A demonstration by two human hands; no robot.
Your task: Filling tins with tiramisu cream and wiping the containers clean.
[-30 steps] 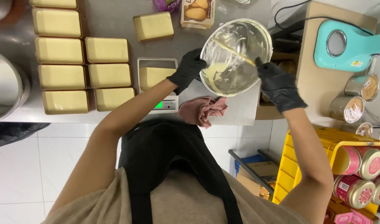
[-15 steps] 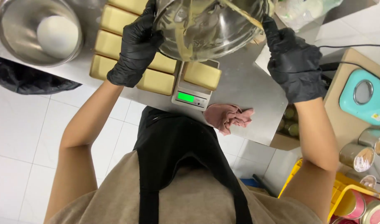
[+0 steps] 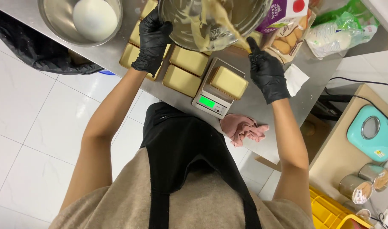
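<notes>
My left hand (image 3: 152, 41), in a black glove, grips the rim of a tilted steel mixing bowl (image 3: 211, 23) smeared with pale batter. My right hand (image 3: 267, 72), also gloved, holds a spatula (image 3: 234, 32) that reaches into the bowl and drags batter. Below the bowl a gold loaf tin (image 3: 229, 82) filled with batter sits on a small digital scale (image 3: 211, 99) with a green lit display. Several more filled gold tins (image 3: 185, 70) lie in rows on the steel table (image 3: 96, 51) to the left of the scale.
A second steel bowl (image 3: 58, 19) holding a white mound stands at the far left. A pink cloth (image 3: 243, 127) lies at the table edge near the scale. Food bags (image 3: 289, 29) sit at the back right. A teal appliance (image 3: 372, 133) and jars (image 3: 365, 184) rest on a side counter.
The view has swung left and tilted. The bowl tipped further over the tin on the scale, and my right hand left the bowl's rim and now works the spatula inside.
</notes>
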